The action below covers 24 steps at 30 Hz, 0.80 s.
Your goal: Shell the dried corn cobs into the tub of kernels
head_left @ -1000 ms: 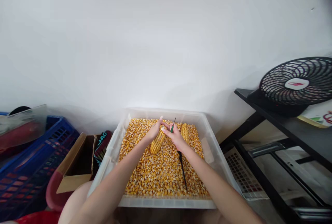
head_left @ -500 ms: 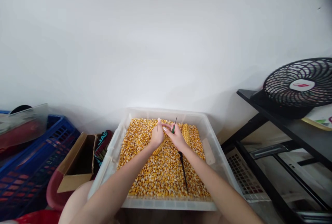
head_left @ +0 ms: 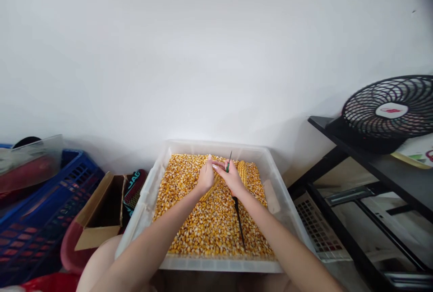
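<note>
My left hand (head_left: 205,177) is closed over the corn kernels (head_left: 189,233), thumb pointing up. Whatever its fingers hold is hidden. My right hand (head_left: 233,178) meets it at the fingertips and grips a thin screwdriver-like tool with a green handle (head_left: 228,166), its dark shaft pointing up. Just below the left hand shows a yellow corn cob (head_left: 210,191); I cannot tell whether that hand touches it. Another corn cob (head_left: 242,171) lies right of my right hand. A long black tool (head_left: 239,222) rests on the kernels beside my right forearm.
A translucent plastic bin (head_left: 219,264) holds the kernels against a white wall. To the left stand a blue crate (head_left: 37,220), an open cardboard box (head_left: 99,233) and a reddish basin (head_left: 69,251). On the right, a black fan (head_left: 392,111) sits on a black rack (head_left: 368,166).
Both hands have shifted very slightly to the right, still together, with the green-handled tool in the right hand. The view has also moved a little.
</note>
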Motion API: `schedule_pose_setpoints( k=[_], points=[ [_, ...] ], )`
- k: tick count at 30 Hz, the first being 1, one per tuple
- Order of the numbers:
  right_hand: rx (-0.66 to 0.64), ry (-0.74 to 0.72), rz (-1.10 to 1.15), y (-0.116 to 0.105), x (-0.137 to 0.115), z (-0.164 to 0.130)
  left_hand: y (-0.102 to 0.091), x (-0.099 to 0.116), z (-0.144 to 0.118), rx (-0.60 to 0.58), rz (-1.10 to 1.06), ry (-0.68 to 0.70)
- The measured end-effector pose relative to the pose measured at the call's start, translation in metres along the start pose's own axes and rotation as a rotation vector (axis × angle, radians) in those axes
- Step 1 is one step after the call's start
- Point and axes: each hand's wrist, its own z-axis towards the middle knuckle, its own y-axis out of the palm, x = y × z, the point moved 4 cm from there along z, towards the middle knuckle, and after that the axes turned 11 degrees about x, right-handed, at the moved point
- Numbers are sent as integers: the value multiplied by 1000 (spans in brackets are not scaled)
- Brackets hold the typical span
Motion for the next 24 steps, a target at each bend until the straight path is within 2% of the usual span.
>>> schedule_pose_setpoints(
  k=[4,9,14,20,24],
  points=[
    [64,-11,-44,0,0,0,0,1,-3,64,64,35],
    [77,12,-63,-2,4,1,-1,-10,-4,125,198,-38],
    [93,-15,-152,-5,6,5,1,-10,-5,109,242,10],
    [77,-36,-169,-9,13,8,3,-9,-4,87,168,75],
    [131,24,-134,-11,19,9,3,-10,-5,88,225,94]
  ],
)
